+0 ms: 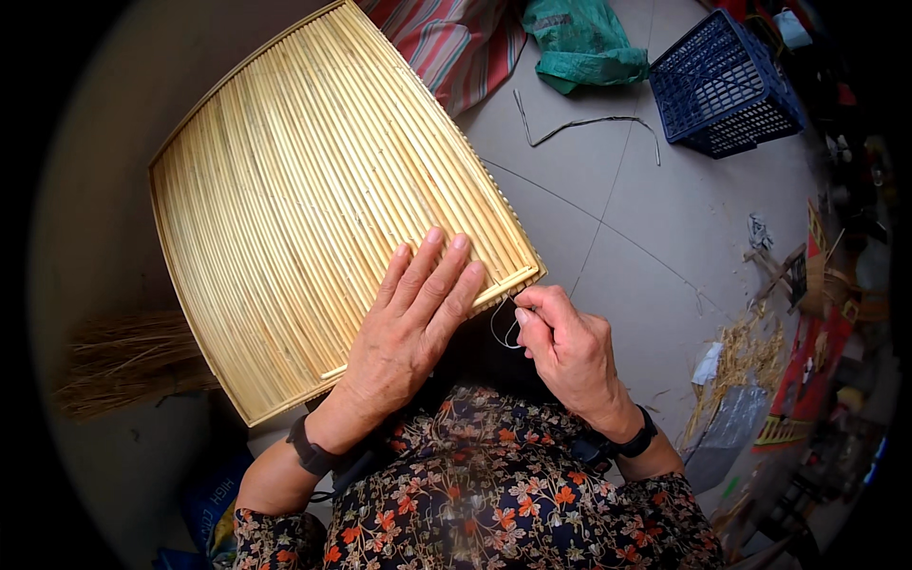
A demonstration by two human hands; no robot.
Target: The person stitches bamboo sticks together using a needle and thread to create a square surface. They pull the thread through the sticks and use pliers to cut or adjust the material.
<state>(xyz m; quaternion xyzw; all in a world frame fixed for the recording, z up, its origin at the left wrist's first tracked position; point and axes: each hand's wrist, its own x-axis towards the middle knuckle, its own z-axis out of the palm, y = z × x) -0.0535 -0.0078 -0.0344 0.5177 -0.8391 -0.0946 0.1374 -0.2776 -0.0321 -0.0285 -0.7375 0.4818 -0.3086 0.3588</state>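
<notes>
A pale yellow panel of parallel reed rods (285, 180) with a framed edge lies tilted across the upper left and middle, over my lap. My left hand (408, 332) rests flat on its lower right part, fingers stretched out along the rods. Just outside the panel's lower right corner, my right hand (565, 351) is pinched on a thin pale string (503, 337), which hangs in a loop below the edge. Whether a small tool is also between those fingers is hidden.
Dry straw (123, 361) lies left, straw scraps (736, 361) right. On the tiled floor (655, 256) are a blue plastic crate (722, 81), green sacking (579, 43) and a bent wire (589, 122). Striped cloth (461, 38) lies behind the panel; assorted clutter (812, 351) lines the right side.
</notes>
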